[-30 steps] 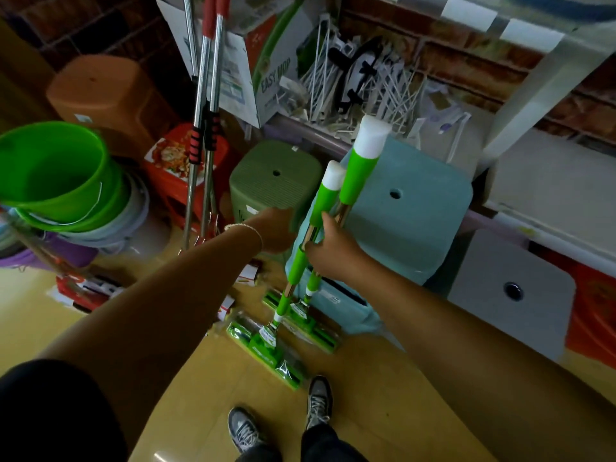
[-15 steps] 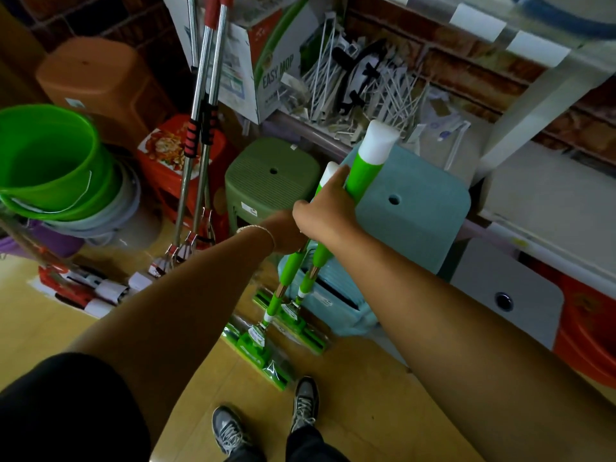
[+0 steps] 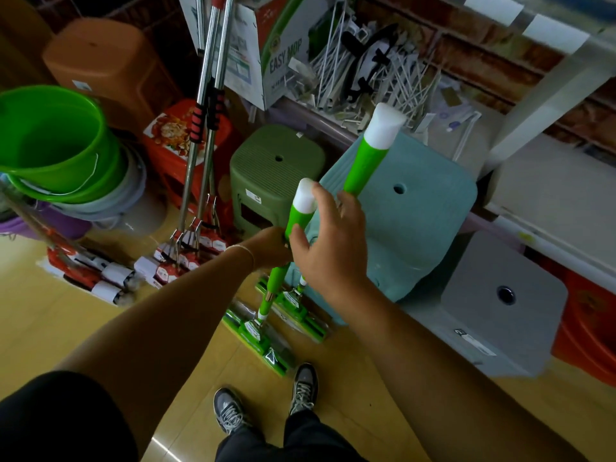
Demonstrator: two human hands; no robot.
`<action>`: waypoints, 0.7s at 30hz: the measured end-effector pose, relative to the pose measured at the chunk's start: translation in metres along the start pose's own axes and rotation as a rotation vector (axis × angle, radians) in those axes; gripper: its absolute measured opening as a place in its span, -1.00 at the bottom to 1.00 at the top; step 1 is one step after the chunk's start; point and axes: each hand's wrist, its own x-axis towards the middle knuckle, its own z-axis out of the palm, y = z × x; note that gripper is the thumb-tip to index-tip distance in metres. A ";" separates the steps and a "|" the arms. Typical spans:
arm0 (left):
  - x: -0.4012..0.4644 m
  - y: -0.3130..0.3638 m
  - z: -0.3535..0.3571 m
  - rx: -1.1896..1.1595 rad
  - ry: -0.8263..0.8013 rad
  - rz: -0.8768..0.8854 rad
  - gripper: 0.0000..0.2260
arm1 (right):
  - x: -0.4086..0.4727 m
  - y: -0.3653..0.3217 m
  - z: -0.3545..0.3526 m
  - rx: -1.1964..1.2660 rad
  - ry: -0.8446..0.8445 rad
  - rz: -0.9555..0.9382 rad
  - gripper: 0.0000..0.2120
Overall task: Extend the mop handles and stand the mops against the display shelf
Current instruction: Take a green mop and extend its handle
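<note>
**Two green mops could tip over**

From the head camera, I see two green mops standing on the yellow floor (image 3: pixel 100 328), their flat heads down by my shoes (image 3: pixel 266 401). The short mop (image 3: pixel 301 211) has its white cap just beside my right hand. The tall mop (image 3: pixel 370 161) rises behind that hand and leans toward the blue stool (image 3: pixel 416 228).

My left hand (image 3: pixel 271 246) is wrapped around the short mop's handle, holding it tight. My right hand (image 3: pixel 328 241) has its fingers spread out and loose. It grips nothing that I can see, though it may touch the tall mop from behind; I cannot tell.

Here is what I think could go wrong. If nothing holds the tall mop, it could slide off the blue stool and fall. It might knock the silver mops (image 3: pixel 206 128) or the green bucket (image 3: pixel 50 145). When I pull the short handle longer, its head could skid on the smooth floor. The shelf (image 3: pixel 540 105) is crowded, so a mop may not rest there well.
</note>
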 end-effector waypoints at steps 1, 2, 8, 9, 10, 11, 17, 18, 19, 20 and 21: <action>-0.003 -0.002 0.006 0.009 0.015 -0.003 -0.87 | -0.006 0.004 0.004 0.080 0.031 -0.018 -0.44; -0.007 -0.003 0.010 0.003 0.024 -0.010 -0.81 | -0.011 0.009 0.008 0.161 0.068 -0.047 -0.45; -0.019 -0.015 0.027 -0.092 0.094 -0.028 -0.89 | -0.008 0.011 0.015 0.436 0.116 0.012 -0.56; -0.022 -0.017 0.028 -0.110 0.105 -0.027 -0.85 | -0.008 0.012 0.017 0.438 0.079 0.059 -0.56; -0.025 -0.019 0.031 -0.107 0.104 -0.014 -0.82 | -0.010 0.016 0.021 0.418 0.012 0.102 -0.58; -0.029 -0.020 0.033 -0.089 0.089 -0.002 -0.82 | -0.014 0.020 0.025 0.372 -0.077 0.128 -0.64; -0.060 -0.042 0.050 -0.156 0.098 -0.042 -0.84 | -0.053 0.025 0.050 0.355 -0.260 0.045 -0.74; -0.067 -0.048 0.052 -0.154 0.105 -0.063 -0.82 | -0.057 0.020 0.054 0.354 -0.268 0.008 -0.72; -0.075 -0.053 0.054 -0.161 0.112 -0.078 -0.81 | -0.061 0.013 0.056 0.356 -0.291 -0.020 -0.69; -0.082 -0.057 0.056 -0.176 0.120 -0.085 -0.84 | -0.066 0.007 0.058 0.366 -0.326 -0.029 -0.67; -0.091 -0.060 0.057 -0.185 0.132 -0.091 -0.89 | -0.071 0.001 0.060 0.378 -0.360 -0.028 -0.66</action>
